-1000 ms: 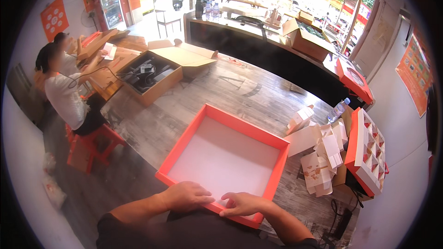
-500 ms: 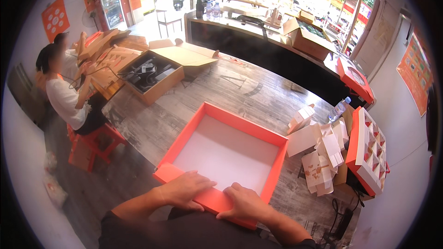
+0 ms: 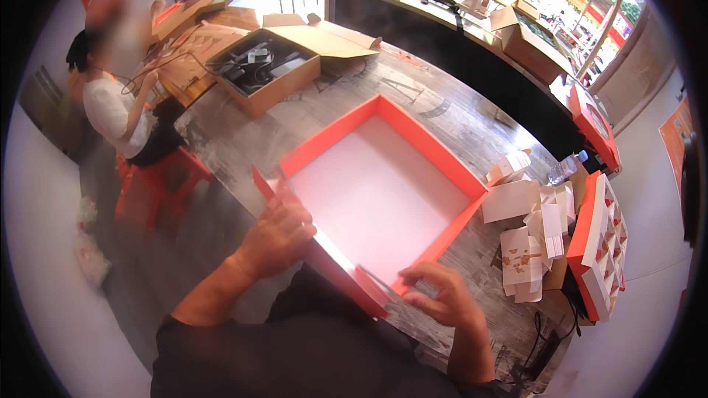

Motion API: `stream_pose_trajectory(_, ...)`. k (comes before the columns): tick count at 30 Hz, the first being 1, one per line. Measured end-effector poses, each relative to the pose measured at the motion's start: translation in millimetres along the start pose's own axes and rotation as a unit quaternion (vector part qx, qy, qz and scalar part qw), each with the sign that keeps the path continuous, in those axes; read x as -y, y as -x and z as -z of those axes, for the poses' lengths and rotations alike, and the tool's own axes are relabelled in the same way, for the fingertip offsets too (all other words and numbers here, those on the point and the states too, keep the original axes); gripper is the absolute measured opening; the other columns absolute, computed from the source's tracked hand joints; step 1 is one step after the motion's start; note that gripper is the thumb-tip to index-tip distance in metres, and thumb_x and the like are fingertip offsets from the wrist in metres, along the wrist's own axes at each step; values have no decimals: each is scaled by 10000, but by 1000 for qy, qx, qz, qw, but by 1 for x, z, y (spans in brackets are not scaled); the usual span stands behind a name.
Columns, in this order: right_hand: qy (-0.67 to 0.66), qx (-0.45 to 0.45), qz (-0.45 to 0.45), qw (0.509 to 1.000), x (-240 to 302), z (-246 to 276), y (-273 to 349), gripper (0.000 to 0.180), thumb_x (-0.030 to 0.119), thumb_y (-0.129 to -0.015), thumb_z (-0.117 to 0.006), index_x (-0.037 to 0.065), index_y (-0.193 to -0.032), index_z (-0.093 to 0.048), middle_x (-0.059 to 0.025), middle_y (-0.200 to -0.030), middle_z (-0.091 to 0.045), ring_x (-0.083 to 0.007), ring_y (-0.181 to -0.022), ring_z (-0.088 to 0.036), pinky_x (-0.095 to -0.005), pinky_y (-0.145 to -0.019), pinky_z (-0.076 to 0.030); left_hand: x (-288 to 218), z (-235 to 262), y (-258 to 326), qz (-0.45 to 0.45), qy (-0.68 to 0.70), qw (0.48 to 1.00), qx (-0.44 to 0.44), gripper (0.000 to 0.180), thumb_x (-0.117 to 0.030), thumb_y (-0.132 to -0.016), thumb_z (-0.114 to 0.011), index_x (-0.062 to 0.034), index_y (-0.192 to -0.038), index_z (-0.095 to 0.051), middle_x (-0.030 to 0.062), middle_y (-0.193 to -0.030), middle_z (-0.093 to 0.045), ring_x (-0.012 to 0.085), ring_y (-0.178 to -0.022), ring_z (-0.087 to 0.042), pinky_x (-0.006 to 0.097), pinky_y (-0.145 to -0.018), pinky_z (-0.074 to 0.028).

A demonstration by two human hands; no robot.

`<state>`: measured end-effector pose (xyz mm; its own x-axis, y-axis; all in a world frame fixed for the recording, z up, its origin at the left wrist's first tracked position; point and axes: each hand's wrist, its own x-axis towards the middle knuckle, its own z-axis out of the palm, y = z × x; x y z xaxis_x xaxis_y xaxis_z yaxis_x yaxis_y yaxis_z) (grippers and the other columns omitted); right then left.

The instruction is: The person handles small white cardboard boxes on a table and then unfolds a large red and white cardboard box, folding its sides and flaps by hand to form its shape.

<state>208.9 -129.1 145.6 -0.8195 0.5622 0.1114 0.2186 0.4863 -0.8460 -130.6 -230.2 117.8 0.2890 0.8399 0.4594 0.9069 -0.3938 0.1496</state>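
A large shallow orange box (image 3: 383,177) with a white inside lies on the wooden table (image 3: 457,118) in front of me. My left hand (image 3: 276,232) grips its near wall at the left corner, where an orange flap sticks out. My right hand (image 3: 435,295) pinches the near right corner of the same wall, which is folded partly down toward me.
Several small white cartons (image 3: 531,228) lie to the right, beside an upright orange divider tray (image 3: 601,243) and a water bottle (image 3: 564,169). An open brown cardboard box (image 3: 269,66) sits at the far left. A person in white (image 3: 114,103) sits on a red stool (image 3: 158,177).
The view has moved closer to the box. My hands have shifted from lying flat on the near edge to gripping its two corners, and the near wall now tilts outward.
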Motion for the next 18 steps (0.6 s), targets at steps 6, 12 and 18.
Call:
stream_pose_trajectory(6,252,-69,42,964,-39,-2,-1,473,183,-721,-858,116,-1160,-696,-79,-1223,-658,-331,-1241,-538,-504,-1068,-418,43,-15,36,117,-51,990,-54,152,4,-776,-615,-88,-895,-630,108,-1179,-652,348,-1226,-590,520,-1136,-399)
stream_pose_trajectory(12,282,-135,50,949,-50,-14,-20,488,160,-728,-835,127,-1187,-674,-76,-1305,-602,-349,-1286,-510,-521,-1104,-392,72,-33,73,186,51,979,-67,262,109,-711,-580,-53,-899,-666,139,-1259,-670,405,-1309,-541,441,-1124,-433)
stream_pose_trajectory(18,363,-135,65,920,-76,-24,-41,463,144,-726,-813,170,-1173,-694,-51,-1283,-618,-345,-1295,-507,-581,-1151,-321,104,-49,120,240,175,955,-23,352,62,-773,-570,-67,-1056,-735,171,-1392,-616,401,-1430,-441,459,-1183,-351)
